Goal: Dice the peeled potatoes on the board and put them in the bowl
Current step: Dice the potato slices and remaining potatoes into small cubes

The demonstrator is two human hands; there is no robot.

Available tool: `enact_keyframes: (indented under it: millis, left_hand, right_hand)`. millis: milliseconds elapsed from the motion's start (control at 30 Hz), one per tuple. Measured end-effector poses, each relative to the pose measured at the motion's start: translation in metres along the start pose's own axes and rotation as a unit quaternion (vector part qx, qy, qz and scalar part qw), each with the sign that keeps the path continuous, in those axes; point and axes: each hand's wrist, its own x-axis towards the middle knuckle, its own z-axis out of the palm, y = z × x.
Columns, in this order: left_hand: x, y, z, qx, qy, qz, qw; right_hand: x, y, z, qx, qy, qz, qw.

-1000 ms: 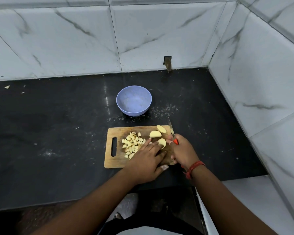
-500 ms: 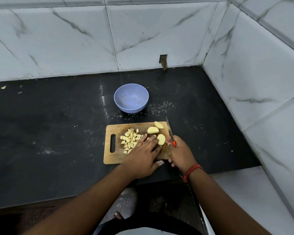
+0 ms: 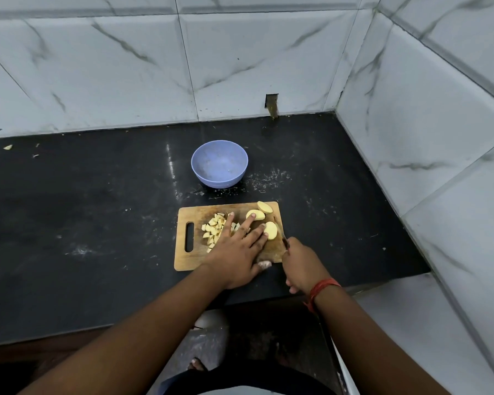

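A wooden cutting board [image 3: 194, 255] lies on the black counter. A pile of diced potato [image 3: 213, 230] sits on its left half. Three peeled potato pieces lie on its right half: one [image 3: 265, 207] at the far corner, one [image 3: 255, 214] below it, one [image 3: 271, 230] nearest the knife. My left hand [image 3: 237, 252] lies flat on the board with fingers spread, its fingertips touching the potato pieces and part of the dice. My right hand [image 3: 301, 265] grips a knife [image 3: 281, 236] whose blade rests at the board's right edge. The blue bowl [image 3: 219, 163] stands behind the board and holds nothing.
The black counter [image 3: 83, 223] runs left; white marble-tiled walls close it off at the back and right. Scraps lie at the far left [image 3: 7, 147]. White specks dust the counter right of the bowl. The counter's front edge is just under my wrists.
My left hand has spread and slid forward over the board, its fingers now reaching the potato pieces. The knife blade has dropped lower beside the nearest piece. The view has shifted slightly.
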Motion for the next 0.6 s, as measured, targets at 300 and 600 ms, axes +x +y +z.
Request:
enact_keyframes:
  millis: [300, 600]
  left_hand:
    - [0.002, 0.005, 0.001, -0.015, 0.014, 0.0, 1.0]
    - [0.005, -0.001, 0.006, -0.026, 0.021, 0.017, 0.999]
  right_hand:
    - [0.0, -0.007, 0.004, -0.118, 0.008, -0.003, 0.993]
    - [0.008, -0.035, 0.007, -0.132, -0.025, 0.108, 0.985]
